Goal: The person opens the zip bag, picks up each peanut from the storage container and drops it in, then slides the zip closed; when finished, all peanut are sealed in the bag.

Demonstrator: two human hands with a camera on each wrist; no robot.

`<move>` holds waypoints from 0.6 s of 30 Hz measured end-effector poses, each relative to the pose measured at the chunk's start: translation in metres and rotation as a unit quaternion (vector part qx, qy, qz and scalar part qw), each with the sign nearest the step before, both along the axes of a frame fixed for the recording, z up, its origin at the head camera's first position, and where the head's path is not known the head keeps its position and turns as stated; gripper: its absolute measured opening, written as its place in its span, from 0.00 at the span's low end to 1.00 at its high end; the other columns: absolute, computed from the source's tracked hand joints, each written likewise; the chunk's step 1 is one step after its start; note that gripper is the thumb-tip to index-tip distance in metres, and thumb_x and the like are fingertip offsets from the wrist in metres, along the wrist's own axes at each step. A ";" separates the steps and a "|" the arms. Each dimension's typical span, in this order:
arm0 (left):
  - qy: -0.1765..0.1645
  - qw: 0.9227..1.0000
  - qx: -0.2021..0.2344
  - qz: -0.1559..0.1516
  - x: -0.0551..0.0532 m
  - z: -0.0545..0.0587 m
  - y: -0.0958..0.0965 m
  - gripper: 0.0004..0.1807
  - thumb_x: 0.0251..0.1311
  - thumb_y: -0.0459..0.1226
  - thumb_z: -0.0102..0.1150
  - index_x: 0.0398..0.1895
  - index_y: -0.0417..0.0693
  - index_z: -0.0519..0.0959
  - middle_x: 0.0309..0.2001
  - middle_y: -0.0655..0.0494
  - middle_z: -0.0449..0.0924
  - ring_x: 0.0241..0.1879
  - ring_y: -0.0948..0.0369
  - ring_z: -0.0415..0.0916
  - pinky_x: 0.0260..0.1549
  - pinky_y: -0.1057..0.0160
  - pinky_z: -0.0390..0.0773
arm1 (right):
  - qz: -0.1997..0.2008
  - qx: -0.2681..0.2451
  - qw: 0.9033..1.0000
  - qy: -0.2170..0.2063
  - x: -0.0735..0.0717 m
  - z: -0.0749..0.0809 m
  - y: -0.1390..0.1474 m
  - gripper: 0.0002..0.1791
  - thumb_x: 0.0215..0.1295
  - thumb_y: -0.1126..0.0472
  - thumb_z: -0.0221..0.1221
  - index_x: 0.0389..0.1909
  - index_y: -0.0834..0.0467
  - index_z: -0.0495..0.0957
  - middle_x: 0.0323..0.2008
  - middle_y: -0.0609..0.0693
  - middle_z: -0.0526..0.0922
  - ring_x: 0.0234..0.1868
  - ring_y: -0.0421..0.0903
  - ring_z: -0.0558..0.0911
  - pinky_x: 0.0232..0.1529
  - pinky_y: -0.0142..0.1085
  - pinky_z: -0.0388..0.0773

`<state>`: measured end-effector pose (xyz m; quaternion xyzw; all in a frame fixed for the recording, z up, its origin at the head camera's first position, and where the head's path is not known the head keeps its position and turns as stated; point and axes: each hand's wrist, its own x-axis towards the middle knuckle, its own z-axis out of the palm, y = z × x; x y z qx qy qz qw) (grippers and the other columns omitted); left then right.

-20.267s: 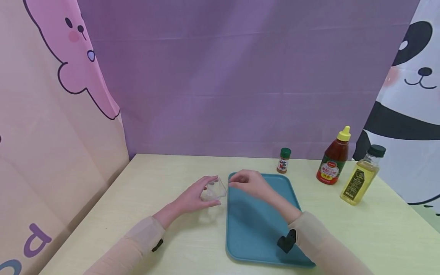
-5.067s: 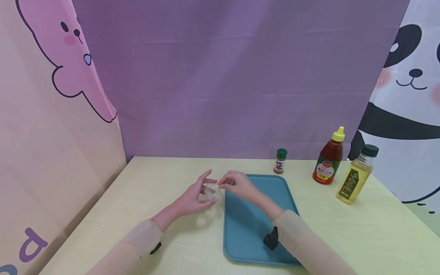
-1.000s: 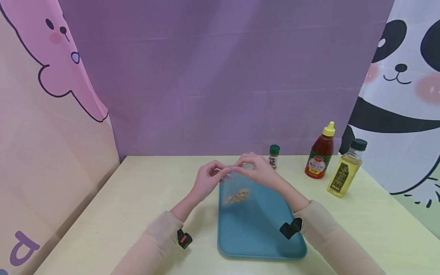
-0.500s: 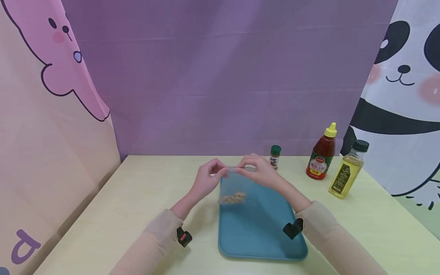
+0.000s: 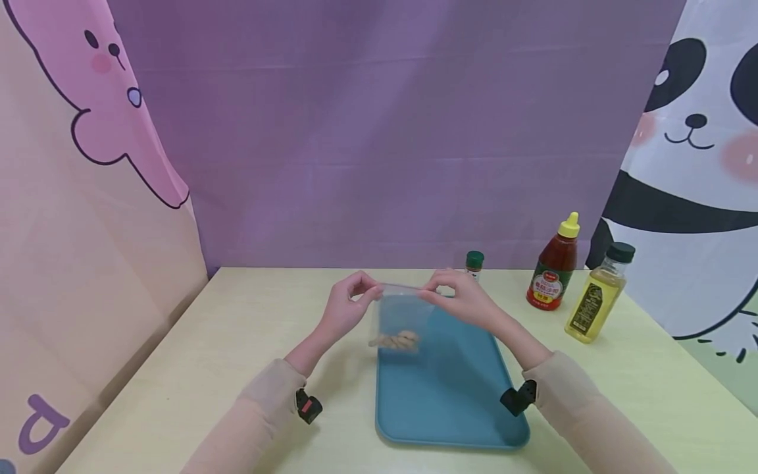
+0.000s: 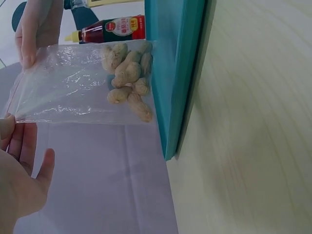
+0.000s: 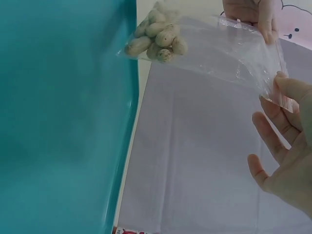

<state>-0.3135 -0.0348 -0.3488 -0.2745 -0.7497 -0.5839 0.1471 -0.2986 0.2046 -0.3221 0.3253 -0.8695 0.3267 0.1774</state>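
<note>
A clear zip-lock bag [image 5: 403,309] hangs from both hands above the back left part of the blue tray [image 5: 444,401]. Several peanuts in their shells [image 6: 127,73] lie gathered at its lower end. My left hand [image 5: 345,306] pinches the top left corner between thumb and fingers. At the opposite top corner, my right hand [image 5: 464,301] pinches the bag the same way, its other fingers spread in the right wrist view. The bag's top edge, with a reddish line [image 7: 282,63], stretches straight between the hands; whether the seal is fully closed, I cannot tell.
A ketchup bottle [image 5: 552,273] with a yellow cap and an oil bottle [image 5: 595,296] with a dark cap stand at the right. Partly hidden behind the right hand is a small green-capped spice jar [image 5: 474,261]. A purple curtain [image 5: 355,131] hangs behind the table.
Earlier the left hand held the bag bunched while the right worked at it. Since half a second ago, the hands have moved apart along the top edge, and the bag has swung slightly left.
</note>
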 end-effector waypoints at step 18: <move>-0.011 1.000 -0.001 -0.001 0.021 0.014 -0.005 0.06 0.61 0.31 0.57 0.32 0.34 0.77 0.32 0.42 0.81 0.33 0.60 0.79 0.47 0.58 0.79 | -0.035 0.008 0.999 -0.005 0.008 -0.003 0.005 0.08 0.62 0.56 0.60 0.28 0.56 0.81 0.28 0.49 0.83 0.31 0.41 0.78 0.38 0.38 0.77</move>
